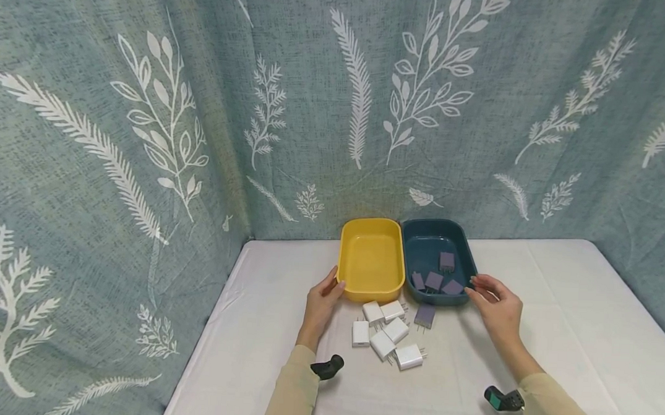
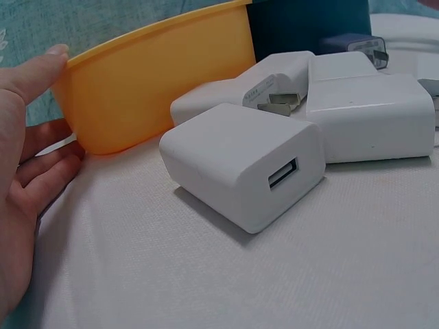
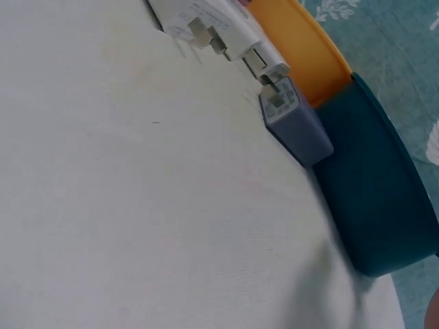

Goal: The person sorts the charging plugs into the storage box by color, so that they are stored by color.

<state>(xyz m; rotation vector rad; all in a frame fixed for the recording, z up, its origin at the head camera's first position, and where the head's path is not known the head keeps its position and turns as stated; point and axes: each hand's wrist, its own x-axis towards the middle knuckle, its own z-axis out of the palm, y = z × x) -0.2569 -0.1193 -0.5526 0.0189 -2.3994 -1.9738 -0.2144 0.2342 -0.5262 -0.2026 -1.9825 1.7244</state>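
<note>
At the front left corner of a yellow tray (image 1: pixel 369 294), my left hand (image 1: pixel 321 303) grips the plastic, its thumb at the rim and its fingers low against the side. My right hand (image 1: pixel 498 304) pinches the front right corner of a dark blue tray (image 1: pixel 467 253); the right wrist view catches only a sliver of that hand. Several purple USB chargers (image 1: pixel 446 261) lie in the blue tray. One more purple charger (image 3: pixel 298 127) is on the table just in front of it. Several white USB chargers (image 2: pixel 240 164) are loosely grouped before the yellow tray, prongs pointing various ways.
Both trays stand side by side at the back of a table under a white cloth (image 1: pixel 238 327). Behind them hangs a blue-green curtain (image 1: pixel 314 107) with white leaf prints. A black wrist camera (image 1: pixel 328 367) projects from the left sleeve, another camera (image 1: pixel 504 399) from the right.
</note>
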